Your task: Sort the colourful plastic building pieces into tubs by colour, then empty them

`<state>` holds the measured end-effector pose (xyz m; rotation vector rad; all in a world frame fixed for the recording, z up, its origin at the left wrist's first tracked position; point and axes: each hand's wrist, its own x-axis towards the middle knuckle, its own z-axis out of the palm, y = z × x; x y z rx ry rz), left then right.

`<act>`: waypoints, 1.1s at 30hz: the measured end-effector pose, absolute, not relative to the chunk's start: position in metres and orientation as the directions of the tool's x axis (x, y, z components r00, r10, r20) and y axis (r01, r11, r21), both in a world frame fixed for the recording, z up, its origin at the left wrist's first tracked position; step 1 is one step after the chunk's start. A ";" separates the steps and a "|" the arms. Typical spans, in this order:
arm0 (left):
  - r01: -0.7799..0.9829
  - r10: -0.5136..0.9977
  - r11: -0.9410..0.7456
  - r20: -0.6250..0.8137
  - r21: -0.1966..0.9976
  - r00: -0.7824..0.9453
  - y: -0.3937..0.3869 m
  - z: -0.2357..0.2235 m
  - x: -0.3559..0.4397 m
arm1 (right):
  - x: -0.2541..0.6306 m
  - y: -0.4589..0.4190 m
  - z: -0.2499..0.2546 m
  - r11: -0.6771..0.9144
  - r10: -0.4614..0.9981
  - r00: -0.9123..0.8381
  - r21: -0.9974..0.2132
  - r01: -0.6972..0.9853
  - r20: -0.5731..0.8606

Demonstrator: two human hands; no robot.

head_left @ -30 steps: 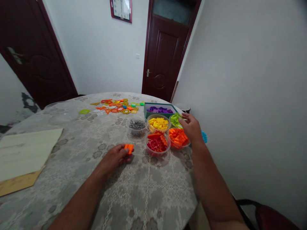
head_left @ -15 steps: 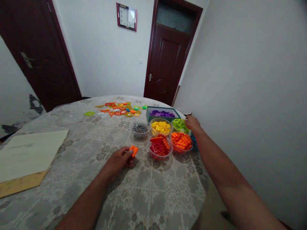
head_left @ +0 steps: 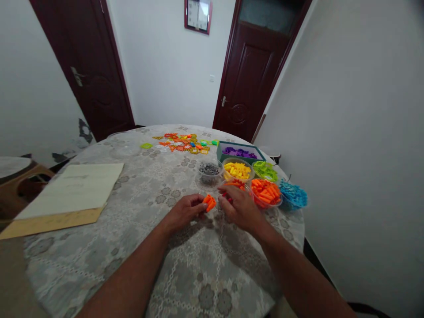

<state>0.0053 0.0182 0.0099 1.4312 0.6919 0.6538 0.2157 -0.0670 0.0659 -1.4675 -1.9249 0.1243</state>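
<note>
My left hand [head_left: 188, 211] is closed on an orange plastic building piece [head_left: 209, 203], gripped between thumb and fingers just above the table. Close to its right, my right hand [head_left: 240, 205] has its fingers drawn together and pointing at that piece; whatever they pinch is too small or hidden to name. The right hand partly covers a clear bowl of red and orange pieces [head_left: 236, 182]. Beside it stand a bowl of orange pieces [head_left: 266, 192], a bowl of yellow pieces [head_left: 237, 170], a bowl of green pieces [head_left: 265, 170] and a bowl of grey pieces [head_left: 210, 168].
A bowl of blue pieces [head_left: 293, 194] stands near the table's right edge. Behind the bowls is a green box [head_left: 222, 154] with purple pieces. Flat coloured pieces [head_left: 182, 143] lie scattered at the back. Paper sheets [head_left: 73, 187] lie on the left of the cloth-covered table [head_left: 142, 247].
My right hand has come back from the green bowl to just beside my left hand. My left hand keeps its orange piece, now slightly turned. The view has swung left.
</note>
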 end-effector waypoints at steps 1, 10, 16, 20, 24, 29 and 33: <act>-0.007 0.738 0.031 -0.019 0.999 0.674 0.018 0.010 0.005 | 0.206 -0.068 0.060 0.359 0.887 -0.131 -0.483 0.799 0.443; 0.007 0.707 -0.060 0.038 0.998 0.706 0.017 0.006 0.006 | 0.187 -0.075 0.045 0.348 0.887 -0.106 -0.500 0.793 0.449; 0.138 0.803 -0.076 -0.021 0.987 0.595 0.021 0.005 0.006 | 0.218 -0.090 0.066 0.251 0.835 0.096 -0.532 0.808 0.541; 0.171 0.861 -0.054 -0.040 0.984 0.508 0.026 0.001 0.006 | 0.269 -0.095 0.079 0.111 0.750 0.303 -0.564 0.818 0.588; 0.169 0.866 -0.057 -0.036 0.984 0.499 0.027 -0.003 0.007 | 0.321 -0.093 0.084 -0.006 0.679 0.427 -0.578 0.816 0.596; 0.129 0.861 -0.014 -0.053 0.992 0.505 0.028 -0.006 0.007 | 0.359 -0.083 0.082 -0.022 0.609 0.271 -0.326 0.945 0.745; 0.143 0.862 -0.017 -0.058 0.990 0.503 0.030 -0.009 0.007 | 0.376 -0.073 0.069 0.037 0.665 0.092 -0.156 0.987 0.741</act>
